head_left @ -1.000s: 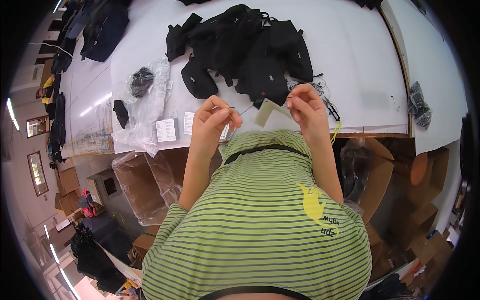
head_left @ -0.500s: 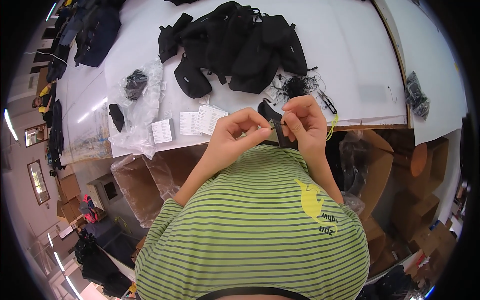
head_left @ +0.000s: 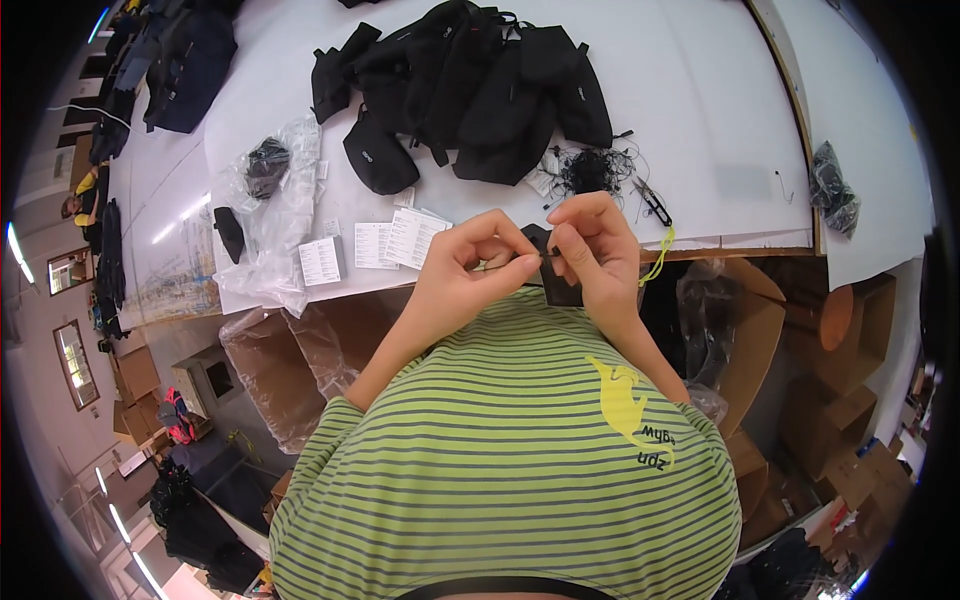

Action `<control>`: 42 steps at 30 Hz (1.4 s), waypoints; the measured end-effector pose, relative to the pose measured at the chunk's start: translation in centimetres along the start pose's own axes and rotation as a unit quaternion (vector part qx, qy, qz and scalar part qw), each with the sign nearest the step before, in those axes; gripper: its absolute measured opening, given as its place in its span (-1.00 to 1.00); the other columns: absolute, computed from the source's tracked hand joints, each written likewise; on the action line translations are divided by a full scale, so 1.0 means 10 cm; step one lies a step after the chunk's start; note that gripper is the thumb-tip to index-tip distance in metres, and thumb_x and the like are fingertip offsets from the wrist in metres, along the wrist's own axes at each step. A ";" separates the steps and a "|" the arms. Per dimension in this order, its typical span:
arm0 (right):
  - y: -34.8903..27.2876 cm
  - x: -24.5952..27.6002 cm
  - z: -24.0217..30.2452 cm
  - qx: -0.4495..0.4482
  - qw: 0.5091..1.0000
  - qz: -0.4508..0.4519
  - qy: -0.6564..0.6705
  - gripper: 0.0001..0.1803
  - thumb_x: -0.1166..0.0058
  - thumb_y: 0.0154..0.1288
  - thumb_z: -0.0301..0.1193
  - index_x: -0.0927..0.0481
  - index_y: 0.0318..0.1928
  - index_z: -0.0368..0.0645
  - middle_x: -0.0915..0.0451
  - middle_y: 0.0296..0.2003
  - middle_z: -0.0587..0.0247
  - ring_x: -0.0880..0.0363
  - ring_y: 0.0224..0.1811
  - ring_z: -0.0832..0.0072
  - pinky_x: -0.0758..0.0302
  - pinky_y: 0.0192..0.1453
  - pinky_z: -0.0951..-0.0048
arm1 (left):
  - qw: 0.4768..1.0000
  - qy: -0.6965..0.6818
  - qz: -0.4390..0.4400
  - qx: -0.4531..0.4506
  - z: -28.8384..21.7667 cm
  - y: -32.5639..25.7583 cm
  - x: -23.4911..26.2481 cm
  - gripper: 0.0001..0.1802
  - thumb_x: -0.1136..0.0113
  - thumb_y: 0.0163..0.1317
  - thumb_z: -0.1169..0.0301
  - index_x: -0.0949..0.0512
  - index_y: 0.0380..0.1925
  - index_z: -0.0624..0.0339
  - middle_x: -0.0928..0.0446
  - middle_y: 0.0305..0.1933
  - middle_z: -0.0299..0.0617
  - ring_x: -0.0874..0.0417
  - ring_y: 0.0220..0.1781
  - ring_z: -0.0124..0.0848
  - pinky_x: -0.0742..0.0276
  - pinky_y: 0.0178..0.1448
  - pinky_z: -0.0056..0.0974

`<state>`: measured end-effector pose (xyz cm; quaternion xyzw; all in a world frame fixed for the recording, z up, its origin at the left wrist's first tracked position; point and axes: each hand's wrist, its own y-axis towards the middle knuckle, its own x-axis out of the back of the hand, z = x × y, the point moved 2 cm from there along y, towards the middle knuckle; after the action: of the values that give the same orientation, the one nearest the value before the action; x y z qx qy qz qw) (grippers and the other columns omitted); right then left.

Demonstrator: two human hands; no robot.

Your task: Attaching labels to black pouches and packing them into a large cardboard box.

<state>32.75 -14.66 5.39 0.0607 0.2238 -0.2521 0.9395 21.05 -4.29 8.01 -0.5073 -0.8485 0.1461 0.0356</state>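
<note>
My left hand is closed in a pinch on a thin dark string, part of which shows beneath its fingers. Close to it, my right hand pinches the string's small black end between thumb and forefinger. A flat black piece, perhaps a hang tag, hangs between the hands in front of my shirt; the fingers partly hide it. Beyond my right hand lies a tangled heap of black strings. Black thread snips with a yellow cord rest to its right.
Several small black bags are piled on the white table. White printed labels and clear plastic bags lie at left. Cardboard boxes stand below the table edge. A person is far off at left.
Both hands have shifted slightly left and up, keeping their pinches. The flat black piece has turned so that more of its lower face shows between them.
</note>
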 end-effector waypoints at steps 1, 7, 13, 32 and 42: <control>0.00 0.00 0.00 -0.009 1.000 -0.013 -0.008 -0.87 -0.03 0.33 -0.48 -0.46 -0.14 -0.18 -0.45 -0.50 0.45 -0.33 -0.54 0.79 -0.18 -0.50 0.74 | 1.000 0.006 -0.008 -0.002 0.01 0.00 0.00 -0.91 -0.20 0.14 0.51 -0.48 -0.41 0.25 -0.09 -0.72 -0.56 -0.04 -0.62 -0.74 0.06 -0.47 -0.50; 0.02 -0.03 -0.01 -0.004 1.000 0.009 -0.027 -0.88 -0.08 0.26 -0.55 -0.48 -0.20 -0.18 -0.46 -0.52 0.44 -0.38 -0.51 0.76 -0.27 -0.42 0.73 | 0.999 0.034 -0.014 -0.001 0.03 0.01 0.02 -0.91 -0.22 0.10 0.49 -0.49 -0.43 0.22 -0.07 -0.73 -0.54 -0.04 -0.63 -0.73 0.05 -0.47 -0.50; 0.00 0.00 0.01 0.073 0.984 0.016 -0.161 -0.84 -0.12 0.22 -0.59 -0.44 -0.22 -0.22 -0.51 -0.44 0.39 -0.43 -0.46 0.72 -0.35 -0.34 0.70 | 0.996 0.084 -0.002 -0.007 -0.02 0.02 0.03 -0.90 -0.24 0.08 0.47 -0.53 -0.43 0.22 -0.06 -0.72 -0.55 -0.04 -0.63 -0.72 0.05 -0.48 -0.49; 0.55 0.39 -0.78 -0.152 0.675 0.389 -0.608 -0.53 -0.26 -0.09 0.04 -0.54 -0.49 -0.13 -0.57 -0.52 0.14 -0.56 -0.44 0.21 -0.42 -0.37 0.26 | 0.919 0.324 0.213 -0.069 0.20 -0.07 -0.37 -0.90 -0.16 0.18 0.36 -0.53 -0.36 0.11 -0.36 -0.67 -0.26 -0.39 -0.58 -0.37 -0.30 -0.39 -0.32; 0.48 0.26 -0.04 -0.002 0.831 0.215 -0.513 -0.86 -0.10 0.20 -0.43 -0.52 -0.34 -0.28 -0.57 -0.49 0.12 -0.55 -0.52 0.30 -0.44 -0.42 0.42 | 0.928 0.316 -0.115 -0.157 0.49 0.12 0.26 -0.68 -0.33 0.03 0.41 -0.51 -0.19 0.19 -0.33 0.00 -0.12 -0.42 0.03 -0.26 -0.37 0.09 -0.25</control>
<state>36.95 -11.56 3.85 -0.0324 -0.3081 -0.0378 0.9501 19.73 -2.52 2.74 -0.4251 -0.8579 -0.1623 0.2385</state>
